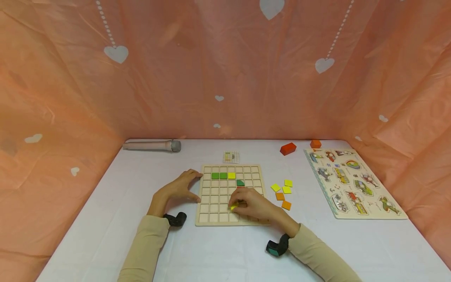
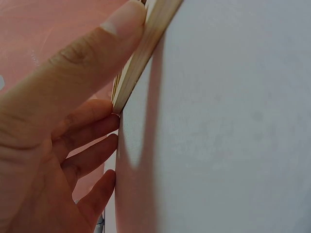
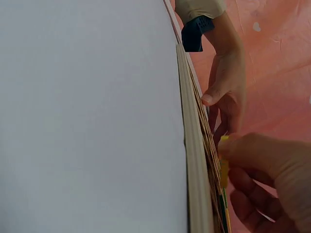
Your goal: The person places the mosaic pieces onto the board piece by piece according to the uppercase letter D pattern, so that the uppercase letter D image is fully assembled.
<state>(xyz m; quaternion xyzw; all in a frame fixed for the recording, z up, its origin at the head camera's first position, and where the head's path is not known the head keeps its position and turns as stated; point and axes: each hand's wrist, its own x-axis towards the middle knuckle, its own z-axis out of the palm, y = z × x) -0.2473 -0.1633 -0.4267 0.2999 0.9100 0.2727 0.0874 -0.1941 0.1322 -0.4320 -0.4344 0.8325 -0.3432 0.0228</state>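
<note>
A wooden grid board (image 1: pixel 213 221) lies on the white table, its square cells partly filled. Two green tiles (image 1: pixel 219 176) and a yellow tile (image 1: pixel 231 175) sit side by side in an upper row, with a green piece (image 1: pixel 240 183) lower and to the right. My left hand (image 1: pixel 180 187) rests against the board's left edge, thumb and fingers spread; the left wrist view shows the thumb (image 2: pixel 82 58) on the wooden rim. Over the board's lower middle, my right hand (image 1: pixel 255 204) pinches a yellow tile (image 3: pixel 224 165) between thumb and fingers. The hand hides several cells.
Loose yellow tiles (image 1: pixel 275 188) and orange tiles (image 1: pixel 286 205) lie right of the board. A small pattern card (image 1: pixel 231 157) is behind it. Red block (image 1: pixel 288 149), orange block (image 1: pixel 315 144) and a picture puzzle (image 1: pixel 340 192) stand farther right; a microphone (image 1: pixel 151 146) lies back left.
</note>
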